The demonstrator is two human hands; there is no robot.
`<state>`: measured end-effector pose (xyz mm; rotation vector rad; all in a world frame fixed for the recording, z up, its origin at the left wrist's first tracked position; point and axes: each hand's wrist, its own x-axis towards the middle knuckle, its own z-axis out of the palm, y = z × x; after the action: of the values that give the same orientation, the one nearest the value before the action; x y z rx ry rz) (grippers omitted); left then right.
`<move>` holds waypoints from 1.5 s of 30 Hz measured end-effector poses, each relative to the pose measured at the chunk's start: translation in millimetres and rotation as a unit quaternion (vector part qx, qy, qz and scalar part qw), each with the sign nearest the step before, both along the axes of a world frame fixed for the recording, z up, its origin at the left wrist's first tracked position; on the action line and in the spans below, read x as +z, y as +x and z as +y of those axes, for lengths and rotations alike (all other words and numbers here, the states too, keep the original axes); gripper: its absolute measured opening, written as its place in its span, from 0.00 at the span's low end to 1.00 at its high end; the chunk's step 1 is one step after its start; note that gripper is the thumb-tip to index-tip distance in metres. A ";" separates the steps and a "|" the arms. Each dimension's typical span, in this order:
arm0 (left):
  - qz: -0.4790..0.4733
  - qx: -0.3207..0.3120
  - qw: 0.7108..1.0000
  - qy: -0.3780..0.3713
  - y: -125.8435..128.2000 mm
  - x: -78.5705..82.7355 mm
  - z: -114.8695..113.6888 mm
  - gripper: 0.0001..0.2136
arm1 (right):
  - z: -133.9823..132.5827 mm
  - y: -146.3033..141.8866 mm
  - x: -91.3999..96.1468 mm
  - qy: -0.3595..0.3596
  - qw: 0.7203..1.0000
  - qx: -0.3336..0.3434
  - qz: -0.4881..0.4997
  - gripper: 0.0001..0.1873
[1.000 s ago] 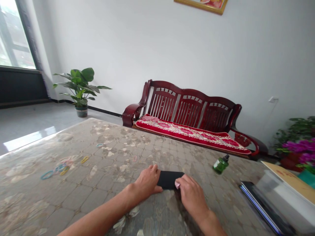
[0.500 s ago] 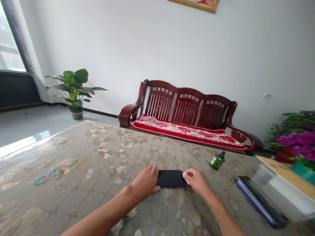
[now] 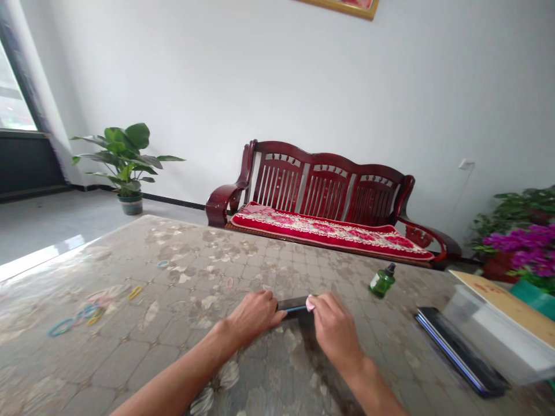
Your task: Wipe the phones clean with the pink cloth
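Observation:
A dark smartphone (image 3: 291, 303) is tilted up off the table, so its thin bluish side edge faces me. My left hand (image 3: 255, 311) grips its left end between thumb and fingers. In my right hand (image 3: 333, 323) a small pale pink cloth (image 3: 310, 303) is pinched, pressed at the phone's near edge toward its right end. The fingers of my right hand hide the phone's right end. Beyond and to the right, a small green bottle (image 3: 382, 281) with a black cap stands on the table.
The table (image 3: 182, 300) has a patterned cover. Several coloured hair ties (image 3: 90, 311) lie at the left. A stack of phones (image 3: 459, 352) rests at the right beside a clear plastic box (image 3: 489, 335) with a tan board (image 3: 503, 297) on top. A wooden bench (image 3: 312, 185) stands behind.
The phone has tipped from lying with its screen visible to showing its side edge. My right hand has moved left with the cloth, from the right end onto the near edge.

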<state>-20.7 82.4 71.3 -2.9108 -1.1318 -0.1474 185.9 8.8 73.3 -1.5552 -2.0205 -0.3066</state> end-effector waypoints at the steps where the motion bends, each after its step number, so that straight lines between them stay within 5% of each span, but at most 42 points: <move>1: -0.004 0.001 1.000 -0.003 -0.3 -0.4 1.0 0.17 | 0.6 -10.0 1.2 -0.002 1.000 0.010 -0.007 0.14; 6: -0.009 0.005 1.000 -0.019 -1.3 0.4 1.4 0.17 | 0.3 -30.9 2.8 -0.005 0.999 0.044 -0.026 0.13; 17: 0.005 0.013 0.999 -0.030 -1.3 -1.8 -7.0 0.16 | 5.3 67.2 -8.9 -0.032 0.997 -0.070 -0.032 0.16; 35: -0.054 -0.020 0.994 -0.094 -16.1 -4.3 -5.3 0.21 | 4.1 76.1 -31.4 -0.076 0.994 -0.071 0.013 0.21; 40: -0.085 -0.052 0.990 -0.102 -20.6 -8.7 -0.8 0.21 | 1.3 79.1 -27.8 -0.092 0.986 -0.139 0.012 0.18; 45: -0.104 -0.094 0.984 -0.113 -22.0 -10.7 5.5 0.19 | 6.0 75.9 -19.4 -0.189 0.964 -0.185 0.004 0.12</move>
<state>-42.8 87.9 60.6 -3.2678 -0.9496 -0.3554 261.8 14.9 53.9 -2.1730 -1.8455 -0.0508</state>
